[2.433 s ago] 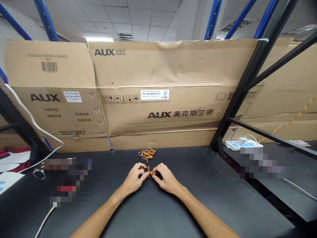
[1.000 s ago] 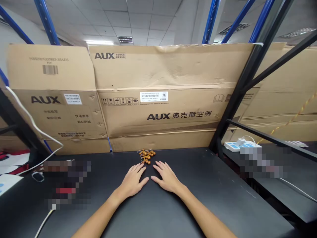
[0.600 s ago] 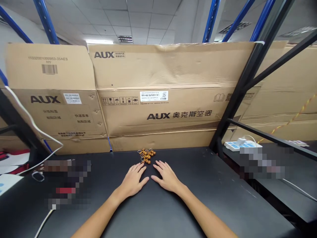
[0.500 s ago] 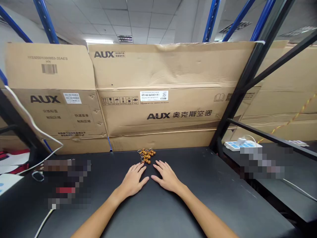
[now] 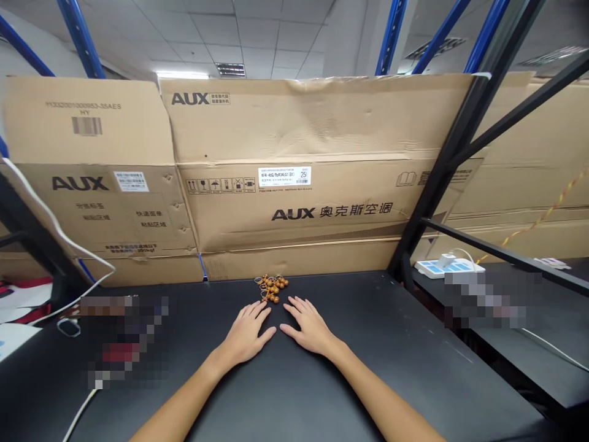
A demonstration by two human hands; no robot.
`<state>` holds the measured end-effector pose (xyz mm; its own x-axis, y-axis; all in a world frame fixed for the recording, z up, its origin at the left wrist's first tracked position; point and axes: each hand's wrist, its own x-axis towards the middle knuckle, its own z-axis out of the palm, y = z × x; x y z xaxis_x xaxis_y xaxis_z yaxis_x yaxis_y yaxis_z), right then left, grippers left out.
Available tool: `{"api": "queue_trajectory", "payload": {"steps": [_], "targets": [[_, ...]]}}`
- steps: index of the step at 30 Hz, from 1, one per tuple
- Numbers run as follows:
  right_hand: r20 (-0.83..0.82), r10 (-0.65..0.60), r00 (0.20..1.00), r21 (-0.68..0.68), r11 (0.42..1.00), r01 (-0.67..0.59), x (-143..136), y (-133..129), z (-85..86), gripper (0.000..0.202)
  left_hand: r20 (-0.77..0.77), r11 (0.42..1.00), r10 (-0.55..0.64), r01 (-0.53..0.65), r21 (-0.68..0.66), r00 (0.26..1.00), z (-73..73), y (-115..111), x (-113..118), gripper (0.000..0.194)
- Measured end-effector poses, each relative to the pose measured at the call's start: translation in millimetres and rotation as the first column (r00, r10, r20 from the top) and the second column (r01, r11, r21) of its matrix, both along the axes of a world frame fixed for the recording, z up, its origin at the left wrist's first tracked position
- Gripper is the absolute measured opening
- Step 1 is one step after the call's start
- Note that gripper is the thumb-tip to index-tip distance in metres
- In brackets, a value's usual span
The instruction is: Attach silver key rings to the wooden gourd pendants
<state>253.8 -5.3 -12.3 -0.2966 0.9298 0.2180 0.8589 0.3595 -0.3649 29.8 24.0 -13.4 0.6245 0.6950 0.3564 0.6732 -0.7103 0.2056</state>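
Observation:
Both of my hands lie flat on the black table (image 5: 257, 399), palms down. My left hand (image 5: 246, 334) has its thumb spread from the fingers and holds nothing. My right hand (image 5: 308, 326) rests a short way to its right, also open and holding nothing, the two thumbs pointing at each other with a small gap. Just beyond the fingertips sits a small heap of keyrings with shiny brown-orange beads (image 5: 272, 287) and metal rings. The left fingertips come close to the heap; whether they touch it I cannot tell.
Cardboard panels (image 5: 294, 135) stand along the table's back edge. A black metal frame (image 5: 432, 178) rises at the right, with a white power strip (image 5: 448, 267) beyond it. At the left lie a blurred-out object (image 5: 122, 344) and a white cable (image 5: 57, 224).
My hands and the keyrings stay where they were on the table. Only the camera view has shifted very slightly.

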Motion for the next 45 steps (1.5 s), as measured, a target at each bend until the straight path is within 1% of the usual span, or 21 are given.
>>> {"api": "queue_trajectory", "payload": {"steps": [3, 6, 10, 12, 14, 19, 20, 23, 25, 28, 33, 36, 39, 42, 45], "targets": [[-0.004, -0.002, 1.000, 0.007, 1.000, 0.002, -0.3, -0.6, -0.4, 0.059, 0.023, 1.000, -0.003, 0.002, 0.010, 1.000, 3.9, -2.6, 0.6, 0.044], [0.000, -0.004, 1.000, 0.003, 1.000, 0.004, -0.4, -0.5, -1.1, 0.059, 0.037, 1.000, 0.017, -0.017, -0.008, 0.999, 6.0, -3.8, 1.1, 0.045], [0.006, -0.004, 1.000, -0.014, 1.000, 0.004, 0.0, 0.6, -1.8, 0.061, 0.016, 0.999, 0.035, -0.035, -0.021, 0.999, 1.8, -0.6, 1.2, 0.055], [0.007, -0.004, 1.000, -0.022, 1.000, 0.004, 0.3, 0.8, -1.8, 0.062, -0.013, 0.999, 0.029, -0.029, -0.027, 0.999, -0.1, 0.9, 1.2, 0.056], [0.006, -0.004, 1.000, -0.024, 1.000, 0.004, 0.4, 0.5, -1.4, 0.062, -0.016, 0.999, 0.016, -0.017, -0.028, 1.000, 0.7, 0.5, 1.5, 0.054], [0.006, -0.006, 1.000, -0.029, 1.000, 0.007, -0.1, -0.9, 0.2, 0.061, 0.054, 0.999, -0.016, 0.017, -0.027, 0.998, 9.3, -4.9, 2.8, 0.041], [0.004, -0.008, 1.000, -0.027, 1.000, 0.008, -0.2, -0.9, 0.1, 0.061, 0.061, 1.000, -0.012, 0.013, -0.026, 0.998, 9.7, -5.0, 2.8, 0.043], [-0.002, -0.003, 1.000, -0.011, 1.000, 0.003, -0.2, -0.2, -1.2, 0.060, 0.051, 1.000, 0.007, -0.006, -0.015, 0.999, 6.8, -2.5, 2.2, 0.058], [0.001, 0.003, 1.000, -0.002, 1.000, -0.003, -0.4, 0.4, -2.3, 0.059, 0.028, 1.000, 0.003, -0.003, -0.017, 1.000, 4.3, -0.6, 1.9, 0.061], [-0.001, 0.002, 1.000, 0.009, 1.000, -0.002, -0.9, 0.8, -3.8, 0.058, 0.058, 0.999, -0.023, 0.025, -0.025, 0.998, 6.5, -2.3, 2.5, 0.052], [-0.064, -0.002, 0.998, 0.069, 0.998, 0.007, -0.3, -0.9, -5.2, 0.051, 0.149, 0.989, -0.114, 0.126, -0.076, 0.982, 20.9, -12.7, 5.0, 0.020], [-0.140, 0.027, 0.990, 0.156, 0.988, -0.005, -0.3, -2.3, -5.6, 0.043, 0.173, 0.970, -0.188, 0.211, -0.120, 0.967, 24.7, -14.8, 5.6, 0.015], [-0.174, 0.071, 0.982, 0.214, 0.976, -0.033, -1.9, -2.6, -6.7, 0.029, 0.203, 0.946, -0.240, 0.276, -0.169, 0.949, 23.1, -14.0, 5.7, 0.015], [-0.160, 0.080, 0.984, 0.215, 0.976, -0.044, -3.9, -2.4, -6.4, 0.014, 0.240, 0.951, -0.211, 0.256, -0.175, 0.948, 20.4, -13.3, 5.8, 0.013], [-0.166, 0.118, 0.979, 0.205, 0.975, -0.083, -5.2, -3.7, -2.4, 0.010, 0.257, 0.974, -0.147, 0.185, -0.131, 0.955, 19.1, -12.8, 5.7, 0.016]]}}
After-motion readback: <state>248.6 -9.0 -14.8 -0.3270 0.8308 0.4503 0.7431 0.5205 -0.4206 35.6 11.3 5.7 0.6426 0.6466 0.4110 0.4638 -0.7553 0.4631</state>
